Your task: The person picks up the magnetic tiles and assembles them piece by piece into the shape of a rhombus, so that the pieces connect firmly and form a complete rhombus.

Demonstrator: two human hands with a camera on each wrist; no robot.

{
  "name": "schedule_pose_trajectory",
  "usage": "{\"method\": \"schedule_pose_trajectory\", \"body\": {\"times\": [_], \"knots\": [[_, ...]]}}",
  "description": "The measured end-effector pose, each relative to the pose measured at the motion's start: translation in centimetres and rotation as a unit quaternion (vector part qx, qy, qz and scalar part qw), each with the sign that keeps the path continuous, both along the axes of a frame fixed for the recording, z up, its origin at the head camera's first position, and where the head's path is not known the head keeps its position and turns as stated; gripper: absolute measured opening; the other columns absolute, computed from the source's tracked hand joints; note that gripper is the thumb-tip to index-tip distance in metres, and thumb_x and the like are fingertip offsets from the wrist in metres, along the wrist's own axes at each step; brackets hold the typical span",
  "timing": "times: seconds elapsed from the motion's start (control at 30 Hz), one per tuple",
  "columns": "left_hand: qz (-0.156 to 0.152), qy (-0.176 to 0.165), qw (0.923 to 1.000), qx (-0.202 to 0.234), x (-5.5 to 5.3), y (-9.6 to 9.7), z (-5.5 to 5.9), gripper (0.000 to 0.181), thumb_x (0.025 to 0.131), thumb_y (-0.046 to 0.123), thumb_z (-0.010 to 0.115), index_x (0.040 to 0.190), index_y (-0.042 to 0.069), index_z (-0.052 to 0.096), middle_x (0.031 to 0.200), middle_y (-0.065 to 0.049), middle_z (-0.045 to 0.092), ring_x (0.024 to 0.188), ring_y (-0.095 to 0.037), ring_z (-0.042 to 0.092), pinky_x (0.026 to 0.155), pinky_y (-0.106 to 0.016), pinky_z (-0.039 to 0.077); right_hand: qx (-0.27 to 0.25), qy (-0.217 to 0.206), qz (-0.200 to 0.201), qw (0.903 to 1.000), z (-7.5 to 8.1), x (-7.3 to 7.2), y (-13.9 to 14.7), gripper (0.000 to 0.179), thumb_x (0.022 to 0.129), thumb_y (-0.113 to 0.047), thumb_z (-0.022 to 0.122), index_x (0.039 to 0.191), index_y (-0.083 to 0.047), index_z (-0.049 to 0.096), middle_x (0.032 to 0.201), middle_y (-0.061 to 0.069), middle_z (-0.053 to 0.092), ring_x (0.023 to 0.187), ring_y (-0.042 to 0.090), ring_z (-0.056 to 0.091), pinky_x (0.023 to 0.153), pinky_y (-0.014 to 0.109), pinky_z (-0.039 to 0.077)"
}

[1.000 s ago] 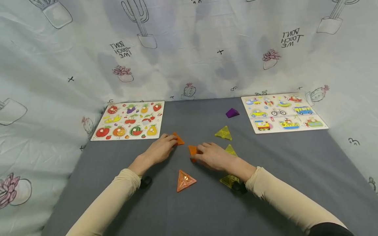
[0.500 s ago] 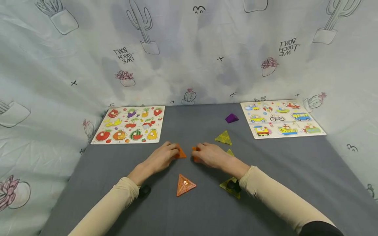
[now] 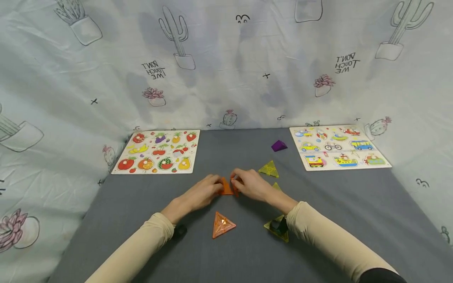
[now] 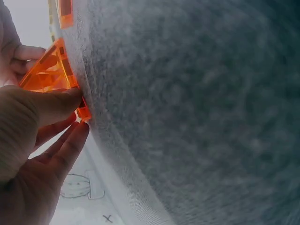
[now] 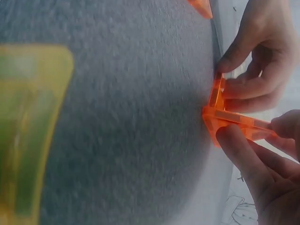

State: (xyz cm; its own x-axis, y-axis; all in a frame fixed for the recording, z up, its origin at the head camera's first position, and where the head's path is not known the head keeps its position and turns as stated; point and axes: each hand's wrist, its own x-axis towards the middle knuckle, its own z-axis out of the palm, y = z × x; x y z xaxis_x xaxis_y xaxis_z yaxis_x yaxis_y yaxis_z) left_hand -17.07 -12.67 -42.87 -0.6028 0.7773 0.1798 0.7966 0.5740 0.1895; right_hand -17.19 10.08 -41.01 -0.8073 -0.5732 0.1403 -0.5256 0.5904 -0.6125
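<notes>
In the head view my left hand (image 3: 203,192) pinches a flat orange triangular magnetic tile (image 3: 226,188) at its left side. My right hand (image 3: 253,184) grips a second orange magnetic tile (image 5: 243,121) between thumb and fingers and holds it tilted up on edge. The two tiles meet at their edges, seen closely in the right wrist view, where the left hand (image 5: 265,56) is on the far side. A third orange triangle tile (image 3: 223,225), with a faceted face, lies nearer the person.
Yellow triangle tiles lie right of the hands: one farther back (image 3: 269,169), one partly behind the right wrist (image 3: 277,186), one under the forearm (image 3: 278,228). A purple piece (image 3: 279,146) sits behind. A fruit board (image 3: 155,152) and a vehicle board (image 3: 336,148) flank the back.
Both hands have brought their orange tiles from apart to edge against edge. The left hand moved right and toward the person; the right hand's tile went from flat to tilted up.
</notes>
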Motion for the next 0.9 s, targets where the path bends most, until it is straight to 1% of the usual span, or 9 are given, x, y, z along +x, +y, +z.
{"method": "schedule_pose_trajectory", "body": {"times": [0.13, 0.3, 0.43, 0.53, 0.6, 0.67, 0.73, 0.83, 0.9], "knots": [[-0.013, 0.0, 0.9999, 0.002, -0.2, 0.2, 0.0, 0.011, 0.092, 0.005, 0.065, 0.098, 0.012, 0.072, 0.106, -0.004, 0.062, 0.099, -0.021, 0.058, 0.087, -0.034, 0.051, -0.003, 0.004, -0.007, 1.0, -0.1, 0.1, -0.1, 0.019, 0.099, -0.014, 0.056, 0.114, -0.004, 0.063, 0.092, 0.011, 0.074, 0.057, 0.006, 0.056, 0.054, 0.018, 0.044], [-0.021, 0.003, 0.9998, 0.0, -0.3, 0.1, -0.1, 0.011, 0.092, 0.004, 0.065, 0.097, 0.011, 0.072, 0.11, -0.005, 0.063, 0.102, -0.02, 0.059, 0.088, -0.034, 0.052, -0.006, 0.007, -0.003, 1.0, 0.0, 0.1, -0.1, 0.022, 0.096, -0.01, 0.061, 0.117, -0.004, 0.062, 0.104, 0.015, 0.074, 0.079, 0.018, 0.071, 0.064, 0.023, 0.054], [-0.023, 0.002, 0.9997, -0.003, -0.4, 0.1, -0.3, 0.012, 0.093, 0.003, 0.063, 0.097, 0.011, 0.072, 0.111, -0.006, 0.063, 0.103, -0.021, 0.059, 0.089, -0.034, 0.052, 0.012, 0.003, 0.014, 0.9998, -0.2, 0.1, -0.1, 0.032, 0.094, -0.01, 0.063, 0.125, -0.003, 0.059, 0.106, 0.015, 0.073, 0.089, 0.024, 0.072, 0.071, 0.028, 0.057], [-0.025, 0.005, 0.9997, -0.001, -0.2, 0.2, -0.3, 0.011, 0.094, 0.006, 0.063, 0.097, 0.011, 0.071, 0.11, -0.005, 0.063, 0.103, -0.02, 0.059, 0.089, -0.033, 0.052, 0.026, 0.01, 0.018, 0.9995, -0.5, 0.2, -0.1, 0.035, 0.094, -0.009, 0.064, 0.128, -0.003, 0.058, 0.104, 0.014, 0.073, 0.087, 0.023, 0.072, 0.07, 0.027, 0.056], [-0.025, 0.011, 0.9996, -0.002, 0.2, 0.1, -0.1, 0.008, 0.094, 0.011, 0.064, 0.098, 0.012, 0.071, 0.109, -0.003, 0.062, 0.101, -0.019, 0.058, 0.088, -0.033, 0.052, 0.032, 0.017, 0.011, 0.9993, -0.5, 0.2, -0.2, 0.035, 0.093, -0.01, 0.065, 0.127, -0.004, 0.059, 0.101, 0.013, 0.073, 0.081, 0.021, 0.071, 0.066, 0.025, 0.054], [-0.03, 0.006, 0.9995, -0.008, 1.0, -0.1, 0.3, 0.01, 0.094, 0.019, 0.066, 0.101, 0.014, 0.071, 0.106, -0.001, 0.061, 0.098, -0.017, 0.057, 0.085, -0.032, 0.051, 0.036, 0.024, 0.002, 0.9991, -0.5, 0.3, -0.2, 0.035, 0.092, -0.01, 0.066, 0.126, -0.004, 0.061, 0.096, 0.013, 0.073, 0.072, 0.017, 0.068, 0.061, 0.023, 0.052], [-0.039, -0.009, 0.9989, -0.025, 2.0, -0.4, 0.9, 0.02, 0.093, 0.031, 0.068, 0.105, 0.016, 0.07, 0.106, 0.0, 0.06, 0.097, -0.015, 0.056, 0.083, -0.032, 0.05, 0.044, 0.03, -0.002, 0.9986, -0.4, 0.3, -0.2, 0.035, 0.092, -0.011, 0.067, 0.125, -0.003, 0.061, 0.093, 0.012, 0.073, 0.065, 0.013, 0.065, 0.057, 0.02, 0.049], [-0.054, -0.046, 0.995, -0.07, 3.6, -0.7, 1.6, 0.04, 0.087, 0.049, 0.069, 0.114, 0.018, 0.069, 0.111, 0.002, 0.059, 0.1, -0.014, 0.054, 0.085, -0.032, 0.049, 0.053, 0.034, -0.013, 0.9979, -0.1, 0.2, -0.2, 0.035, 0.091, -0.012, 0.069, 0.125, -0.002, 0.062, 0.089, 0.01, 0.072, 0.057, 0.007, 0.057, 0.054, 0.019, 0.046], [-0.062, -0.055, 0.9915, -0.101, 4.4, -0.6, 1.9, 0.052, 0.083, 0.058, 0.069, 0.118, 0.02, 0.068, 0.116, 0.002, 0.057, 0.105, -0.014, 0.052, 0.088, -0.032, 0.048, 0.057, 0.034, -0.021, 0.9976, 0.0, 0.2, -0.2, 0.036, 0.091, -0.012, 0.069, 0.124, -0.002, 0.063, 0.088, 0.01, 0.072, 0.055, 0.005, 0.054, 0.052, 0.019, 0.044]]}}
